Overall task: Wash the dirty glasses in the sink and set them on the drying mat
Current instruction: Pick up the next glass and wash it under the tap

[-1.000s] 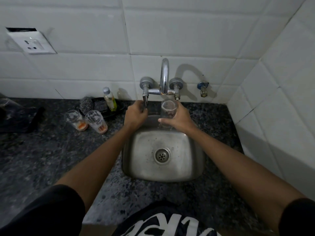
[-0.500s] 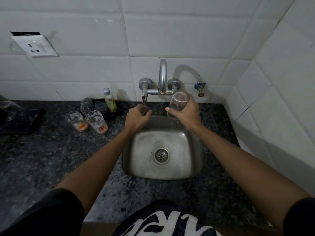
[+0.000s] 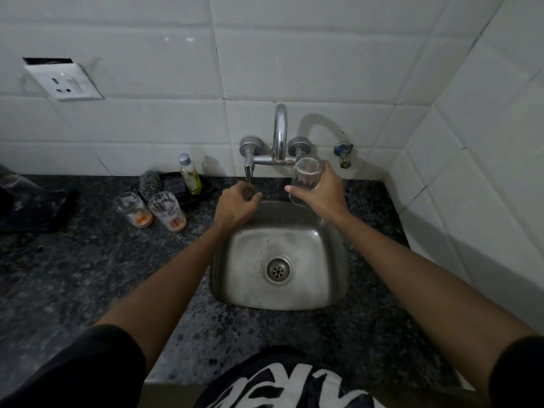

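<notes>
Open sink basin (image 3: 250,278) below; tap (image 3: 279,134) overhead at the rear.

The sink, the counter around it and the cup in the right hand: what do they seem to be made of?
The sink looks like brushed stainless steel: dull grey sheen with soft reflections. The counter looks like polished dark granite or similar stone, going by its grey speckles, though it could be an imitation. The cup held by the right hand is clear, probably glass; clear plastic cannot be ruled out.

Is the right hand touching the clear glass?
Touching. The head view shows the right hand wrapped around the clear glass, thumb across its front, holding it tilted above the sink.
</notes>
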